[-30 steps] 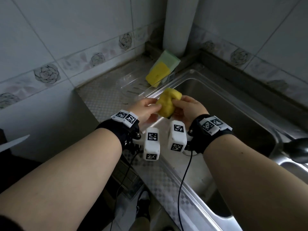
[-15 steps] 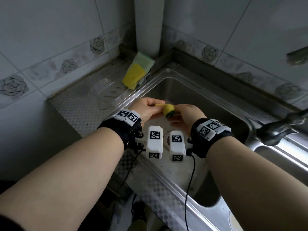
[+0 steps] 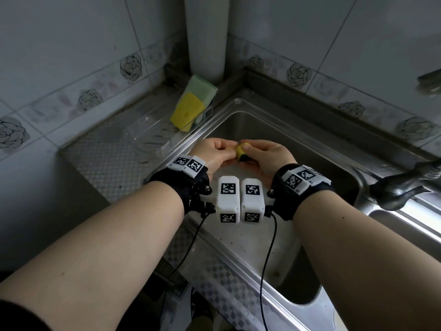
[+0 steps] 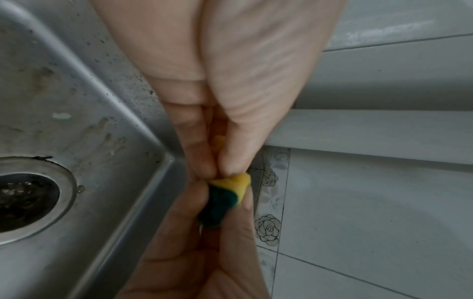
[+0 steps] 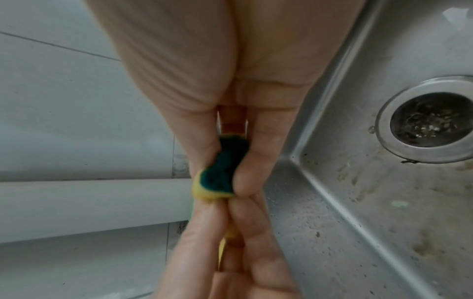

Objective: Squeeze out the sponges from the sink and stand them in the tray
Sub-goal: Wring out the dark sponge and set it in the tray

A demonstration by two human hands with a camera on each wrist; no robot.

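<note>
A yellow sponge with a dark green scouring side (image 3: 241,152) is crushed small between both hands over the sink (image 3: 281,130). My left hand (image 3: 224,152) pinches its left end and my right hand (image 3: 254,152) grips its right end. In the left wrist view only a tight wad of the sponge (image 4: 230,192) shows between the fingertips. The right wrist view shows mostly the sponge's green side (image 5: 220,172). A clear plastic tray (image 3: 148,137) lies on the drainboard to the left. A yellow sponge (image 3: 187,111) and a pale green sponge (image 3: 202,88) lean at its far end.
A white pipe (image 3: 205,32) runs up the tiled corner behind the tray. A dark faucet (image 3: 405,187) reaches in from the right. The drain (image 4: 23,200) lies in the basin floor below the hands. Cables hang from both wrist cameras.
The sponge went from a loose lump to a tight wad as both hands closed on it. The hands came lower and nearer, over the basin.
</note>
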